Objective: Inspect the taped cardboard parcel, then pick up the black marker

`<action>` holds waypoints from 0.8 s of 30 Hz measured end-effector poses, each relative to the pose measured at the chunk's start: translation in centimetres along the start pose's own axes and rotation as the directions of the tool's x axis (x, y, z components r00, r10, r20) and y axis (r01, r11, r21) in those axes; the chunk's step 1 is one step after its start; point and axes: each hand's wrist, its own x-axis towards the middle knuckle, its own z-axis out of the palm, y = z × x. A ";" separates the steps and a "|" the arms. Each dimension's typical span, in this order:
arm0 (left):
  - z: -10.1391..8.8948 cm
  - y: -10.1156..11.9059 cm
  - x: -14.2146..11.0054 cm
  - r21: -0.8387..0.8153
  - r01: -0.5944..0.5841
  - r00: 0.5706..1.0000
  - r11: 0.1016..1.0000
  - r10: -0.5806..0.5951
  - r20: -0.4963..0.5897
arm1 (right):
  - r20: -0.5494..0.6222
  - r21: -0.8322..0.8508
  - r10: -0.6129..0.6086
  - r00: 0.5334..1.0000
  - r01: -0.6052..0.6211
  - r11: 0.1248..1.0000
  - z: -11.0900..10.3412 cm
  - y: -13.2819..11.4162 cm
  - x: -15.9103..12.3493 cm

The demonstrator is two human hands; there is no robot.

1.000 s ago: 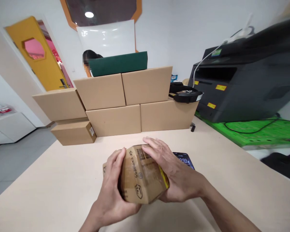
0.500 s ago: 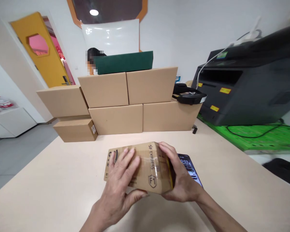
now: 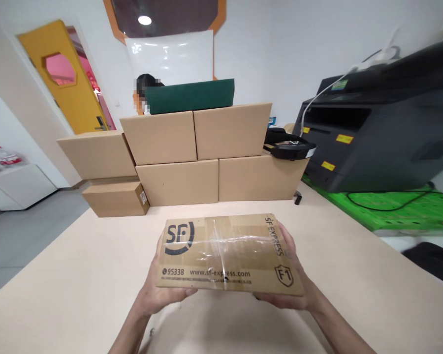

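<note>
Left hand point(image 3: 158, 296) at 7 o'clock, bare and lean, right hand point(image 3: 293, 298) at 5 o'clock, equally bare, left forearm point(image 3: 127, 334) slim and narrowing to the wrist, right forearm point(image 3: 341, 332) long and slender, both without sleeves, fingers mostly hidden from view

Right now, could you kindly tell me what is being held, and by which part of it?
An SF Express cardboard box is held flat in both hands: the left hand grips its left end from below, and the right hand grips its right end.
</note>
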 end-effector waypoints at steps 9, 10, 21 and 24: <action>0.0 0.9 0.7 0.572 -0.250 0.968 0.781 0.225 0.116 | 0.326 -0.467 -0.112 0.939 0.263 0.844 -1.5 -1.8 1.7; 0.3 1.2 0.8 0.617 -0.283 0.958 0.734 0.248 0.145 | 0.374 -0.506 -0.102 0.922 0.295 0.810 -1.3 -1.8 1.8; -0.5 1.9 0.6 0.664 -0.240 0.969 0.708 0.214 0.123 | 0.143 -0.383 -0.217 0.966 0.256 0.888 -0.9 1.9 -0.5; -0.8 0.6 0.6 0.476 -0.118 0.992 0.871 0.083 0.093 | 0.068 -0.285 -0.175 0.982 0.188 0.940 -0.5 2.3 -1.4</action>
